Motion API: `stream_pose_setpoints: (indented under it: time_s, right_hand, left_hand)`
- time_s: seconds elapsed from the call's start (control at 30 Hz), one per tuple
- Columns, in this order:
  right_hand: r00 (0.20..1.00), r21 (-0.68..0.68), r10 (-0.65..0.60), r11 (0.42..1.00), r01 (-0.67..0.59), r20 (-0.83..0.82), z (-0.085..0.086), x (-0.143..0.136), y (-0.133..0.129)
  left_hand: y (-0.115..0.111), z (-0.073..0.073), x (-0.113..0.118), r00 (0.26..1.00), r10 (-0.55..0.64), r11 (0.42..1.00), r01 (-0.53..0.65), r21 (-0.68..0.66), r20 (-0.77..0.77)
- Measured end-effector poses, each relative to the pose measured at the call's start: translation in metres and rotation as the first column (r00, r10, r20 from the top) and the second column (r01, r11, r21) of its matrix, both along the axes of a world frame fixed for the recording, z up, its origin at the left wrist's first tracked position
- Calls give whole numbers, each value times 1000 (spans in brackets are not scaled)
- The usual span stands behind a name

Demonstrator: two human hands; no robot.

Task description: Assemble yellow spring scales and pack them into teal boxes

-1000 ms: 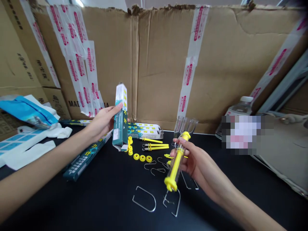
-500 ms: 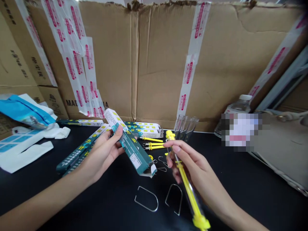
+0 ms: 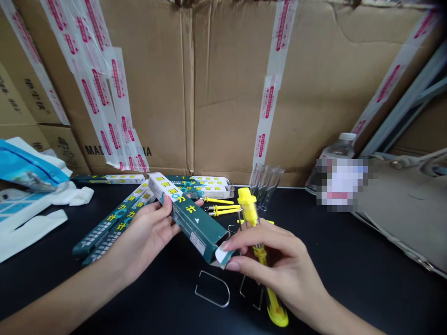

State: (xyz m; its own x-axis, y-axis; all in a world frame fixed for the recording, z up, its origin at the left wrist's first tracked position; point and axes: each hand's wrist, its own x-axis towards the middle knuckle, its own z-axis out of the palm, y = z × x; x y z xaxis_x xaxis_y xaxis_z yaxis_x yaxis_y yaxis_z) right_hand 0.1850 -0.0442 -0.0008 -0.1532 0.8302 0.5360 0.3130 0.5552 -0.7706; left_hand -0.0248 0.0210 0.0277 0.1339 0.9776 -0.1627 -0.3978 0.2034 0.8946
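Note:
My left hand [image 3: 153, 230] is closed around a long, narrow green-and-white carton [image 3: 192, 221], tilted with its torn-open end toward my right. In my right hand [image 3: 279, 256] is a yellow spring scale [image 3: 248, 207] in a clear tube, held against the palm and slanting downward. The thumb and forefinger of that hand pinch the white flap [image 3: 221, 255] at the carton's end. Below the carton lies a bent wire hook [image 3: 212, 288]. Another wire hook [image 3: 258, 304] is partly covered by my right hand.
Several similar cartons [image 3: 115, 216] lie at left and behind. Yellow scale rods [image 3: 223, 210] and clear tubes [image 3: 267, 186] are at the back, before a large cardboard box [image 3: 223, 93]. A bottle [image 3: 344, 146] and a beige bag [image 3: 401, 204] stand right; a blue pouch [image 3: 31, 165] lies left.
My right hand has moved left to the carton's end and now pinches its flap, still holding the spring scale. The carton has turned, showing more of its lettered face.

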Motion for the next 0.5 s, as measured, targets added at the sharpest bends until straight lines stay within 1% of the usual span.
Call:
stream_pose_setpoints:
  time_s: [0.13,0.23,0.3,0.37,0.5]
  right_hand:
    - [1000,48,3,999,-2,-28,3,-2,-1]
    - [996,47,-54,997,58,-73,3,-2,-2]
    - [991,26,-85,996,88,-100,2,-2,-2]
    - [989,-6,-91,996,91,-119,0,-2,-2]
    - [985,-99,-43,995,27,-166,-1,-2,-2]
  left_hand:
    - [-3,2,2,1000,5,1000,-6,30,24]
    - [-4,1,2,999,13,1000,-13,2,45]
    - [-4,0,1,999,8,1000,-8,-11,47]
    - [-3,-2,1,999,-3,1000,4,-18,43]
    - [0,-6,0,998,2,1000,-2,-6,61]
